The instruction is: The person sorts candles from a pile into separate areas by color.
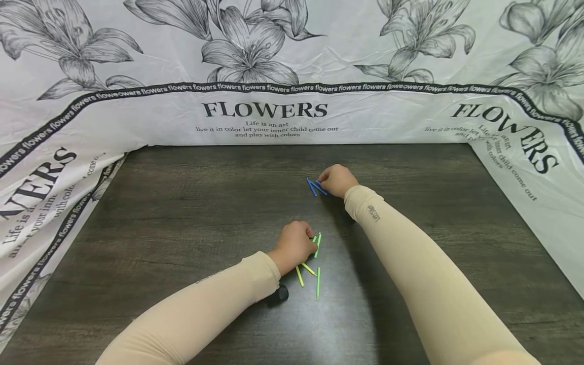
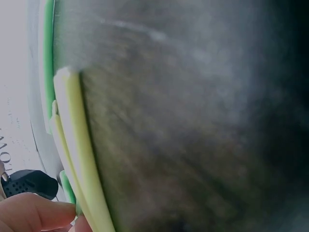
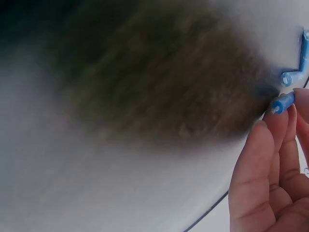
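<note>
Near the middle of the dark table, my left hand (image 1: 295, 247) pinches a thin green candle-like stick (image 2: 68, 187) between thumb and finger. Another green stick (image 1: 318, 244) lies right beside its fingertips, and one more green stick (image 1: 318, 284) lies closer to me. Two yellow sticks (image 1: 299, 277) spread out below that hand, partly hidden by it. Farther back, my right hand (image 1: 338, 181) pinches a short blue stick (image 3: 283, 103) with a small pale tip. Two other blue sticks (image 1: 312, 187) touch or nearly touch at an angle just left of its fingers.
A small black round object (image 1: 283, 292) shows beside the left wrist. White cloth (image 1: 266, 119) printed with flowers and lettering borders the dark wood-grain table (image 1: 205, 203) at the back and both sides. Beige sleeves cover both forearms.
</note>
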{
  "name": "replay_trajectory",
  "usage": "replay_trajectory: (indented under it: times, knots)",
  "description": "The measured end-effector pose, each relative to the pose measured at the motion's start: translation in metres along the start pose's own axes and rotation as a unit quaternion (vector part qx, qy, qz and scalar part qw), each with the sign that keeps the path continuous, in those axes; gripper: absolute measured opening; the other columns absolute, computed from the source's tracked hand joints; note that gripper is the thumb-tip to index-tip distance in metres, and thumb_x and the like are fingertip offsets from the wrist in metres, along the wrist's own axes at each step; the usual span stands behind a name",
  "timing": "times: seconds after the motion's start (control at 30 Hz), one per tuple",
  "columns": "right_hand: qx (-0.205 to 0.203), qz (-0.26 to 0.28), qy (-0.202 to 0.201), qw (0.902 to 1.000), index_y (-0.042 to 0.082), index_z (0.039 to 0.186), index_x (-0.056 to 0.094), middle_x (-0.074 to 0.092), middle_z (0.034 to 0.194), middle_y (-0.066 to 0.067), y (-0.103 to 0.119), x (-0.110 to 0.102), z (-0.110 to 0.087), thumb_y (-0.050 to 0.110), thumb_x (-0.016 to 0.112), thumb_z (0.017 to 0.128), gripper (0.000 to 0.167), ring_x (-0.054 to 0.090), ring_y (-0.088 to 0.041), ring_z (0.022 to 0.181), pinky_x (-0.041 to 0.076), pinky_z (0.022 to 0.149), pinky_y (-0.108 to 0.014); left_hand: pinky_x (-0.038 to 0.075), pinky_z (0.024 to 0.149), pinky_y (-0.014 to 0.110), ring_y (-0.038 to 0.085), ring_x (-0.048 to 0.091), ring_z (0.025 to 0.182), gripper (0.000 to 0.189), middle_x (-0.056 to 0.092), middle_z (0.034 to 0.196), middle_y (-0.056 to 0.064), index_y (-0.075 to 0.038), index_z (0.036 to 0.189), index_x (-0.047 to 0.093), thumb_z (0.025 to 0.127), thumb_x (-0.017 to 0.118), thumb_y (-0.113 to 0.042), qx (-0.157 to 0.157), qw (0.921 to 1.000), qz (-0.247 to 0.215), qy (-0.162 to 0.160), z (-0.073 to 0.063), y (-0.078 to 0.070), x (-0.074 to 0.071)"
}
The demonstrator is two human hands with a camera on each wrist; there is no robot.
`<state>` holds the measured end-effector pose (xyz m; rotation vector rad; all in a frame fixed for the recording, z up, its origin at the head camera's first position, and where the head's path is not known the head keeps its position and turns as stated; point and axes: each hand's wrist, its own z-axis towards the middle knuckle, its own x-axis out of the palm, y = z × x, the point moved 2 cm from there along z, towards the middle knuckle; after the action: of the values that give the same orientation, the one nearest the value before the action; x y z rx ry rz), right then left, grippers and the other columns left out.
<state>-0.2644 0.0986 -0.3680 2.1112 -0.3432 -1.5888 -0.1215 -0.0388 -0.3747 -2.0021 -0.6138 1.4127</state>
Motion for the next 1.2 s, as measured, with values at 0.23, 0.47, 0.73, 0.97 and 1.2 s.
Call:
replay_trajectory:
  times: [0.23, 0.47, 0.73, 0.97, 1.2]
  knots:
    - [-0.001, -0.011, 0.004, 0.9999, 0.003, 0.113, 0.070, 0.068, 0.114, -0.014, 0.002, 0.001, 0.003, 0.009, 0.055, 0.094, 0.025, 0.064, -0.028, 0.099, 0.051, 0.086, -0.041, 0.043, 0.054, 0.024, 0.016, 0.052, 0.066, 0.010, 0.059, 0.079, 0.005, -0.002, 0.088, 0.064, 0.081, 0.070, -0.002, 0.003, 1.0000, 0.003, -0.005, 0.000, 0.000, 0.000]
    - [0.001, -0.013, 0.010, 0.9999, 0.002, 0.115, 0.069, 0.067, 0.117, -0.015, 0.003, 0.001, 0.004, 0.007, 0.054, 0.094, 0.027, 0.063, -0.030, 0.103, 0.050, 0.087, -0.041, 0.043, 0.053, 0.024, 0.016, 0.051, 0.065, 0.011, 0.058, 0.079, 0.005, -0.002, 0.088, 0.063, 0.080, 0.071, -0.002, 0.010, 0.9999, 0.008, -0.007, 0.000, 0.000, 0.001]
    - [0.003, -0.014, 0.006, 0.9999, 0.003, 0.115, 0.069, 0.067, 0.117, -0.014, 0.000, 0.003, 0.009, 0.008, 0.054, 0.094, 0.027, 0.063, -0.030, 0.102, 0.051, 0.086, -0.042, 0.043, 0.052, 0.024, 0.016, 0.051, 0.064, 0.010, 0.058, 0.077, 0.006, -0.001, 0.088, 0.063, 0.080, 0.070, 0.000, 0.009, 0.9999, -0.002, -0.007, -0.001, 0.000, 0.001]
    - [0.013, -0.007, 0.002, 0.9999, 0.004, 0.114, 0.070, 0.068, 0.115, -0.013, -0.001, 0.005, 0.012, 0.010, 0.058, 0.094, 0.024, 0.064, -0.029, 0.099, 0.051, 0.084, -0.041, 0.044, 0.053, 0.024, 0.016, 0.052, 0.065, 0.011, 0.058, 0.077, 0.006, 0.000, 0.087, 0.063, 0.080, 0.072, -0.001, 0.004, 0.9999, -0.005, -0.010, -0.001, 0.000, 0.002]
    - [0.016, -0.010, 0.003, 0.9998, 0.004, 0.115, 0.069, 0.067, 0.116, -0.013, 0.003, 0.003, 0.008, 0.012, 0.060, 0.095, 0.024, 0.063, -0.029, 0.100, 0.051, 0.086, -0.041, 0.043, 0.052, 0.024, 0.016, 0.051, 0.064, 0.012, 0.058, 0.077, 0.006, -0.001, 0.087, 0.063, 0.080, 0.072, -0.001, 0.002, 0.9999, -0.001, -0.012, -0.003, -0.002, 0.001]
